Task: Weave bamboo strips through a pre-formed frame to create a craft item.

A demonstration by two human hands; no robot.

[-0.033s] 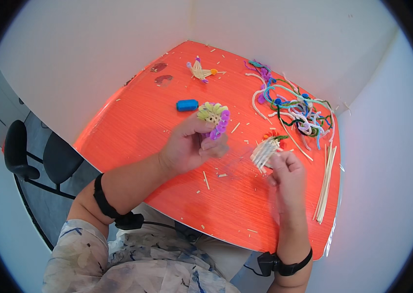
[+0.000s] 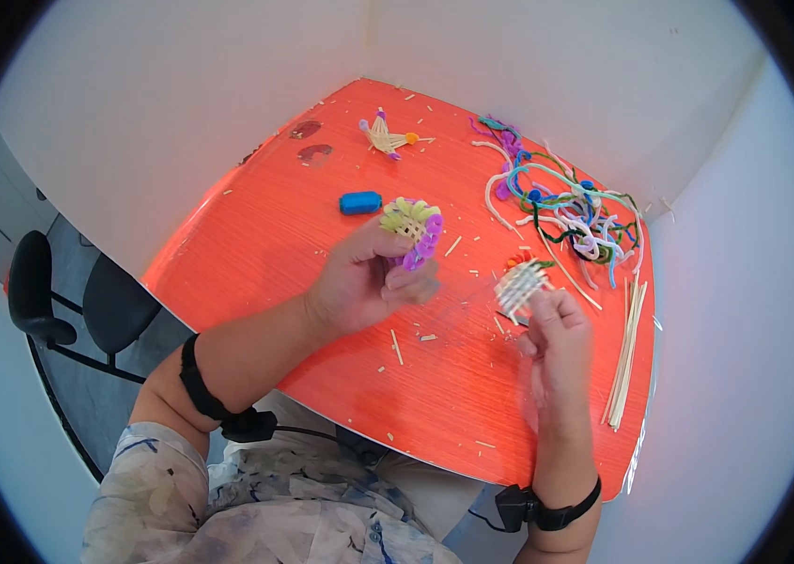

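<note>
My left hand (image 2: 355, 282) is closed on a small woven piece of pale sticks (image 2: 409, 226), edged with yellow-green loops and purple loops. The thumb lies across its lower side, and my fingers cover part of it. Opposite, my right hand (image 2: 559, 350) pinches a small pale lattice of woven sticks (image 2: 520, 288) by its lower right side. That lattice is smeared by motion and hangs a little above the table. Just behind it, partly covered, lies something red-orange and fuzzy (image 2: 517, 258) with a bit of green.
On the red table (image 2: 388, 376), a star-shaped stick piece (image 2: 385, 138) with coloured tips lies far off, nearer a blue block-like object (image 2: 360, 203). Tangled coloured fuzzy strands (image 2: 571, 211) cover the far right. Thin sticks (image 2: 624, 357) lie along the right edge; stick scraps are scattered about.
My right hand and the lattice have shifted slightly right and away from me, and the lattice has turned a little. The left hand has stayed still.
</note>
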